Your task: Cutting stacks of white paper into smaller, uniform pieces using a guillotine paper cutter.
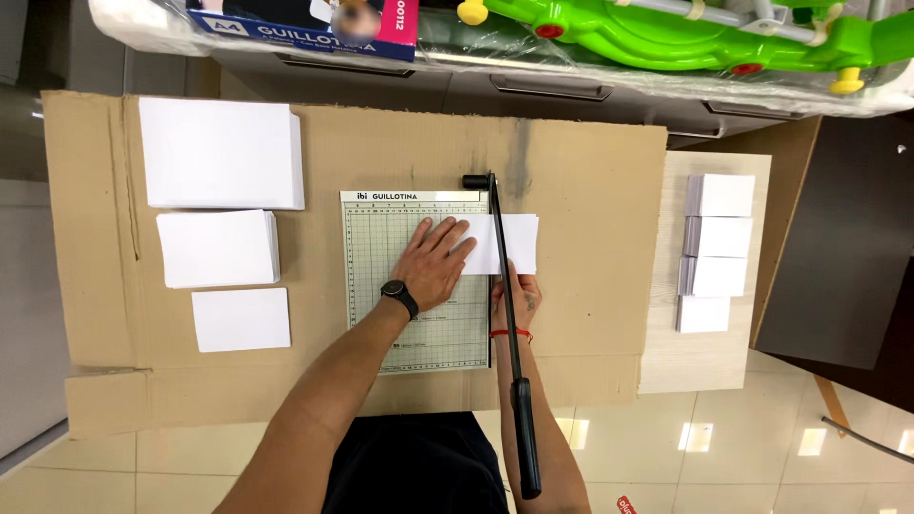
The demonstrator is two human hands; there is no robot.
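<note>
One paper cutter (416, 286) with a green grid sits mid-cardboard (590, 171). My left hand (433, 262) lies flat, fingers spread, pressing one white sheet (509, 243) onto the board; the sheet pokes out past the blade edge to the right. My right hand (517, 300) is under the raised black blade arm (509, 314), touching the sheet's lower edge; I cannot tell how tightly it is curled. Three white paper stacks (221, 152) lie at left, largest to smallest. Four small stacks (719, 249) line the wooden side table (695, 366) at right.
</note>
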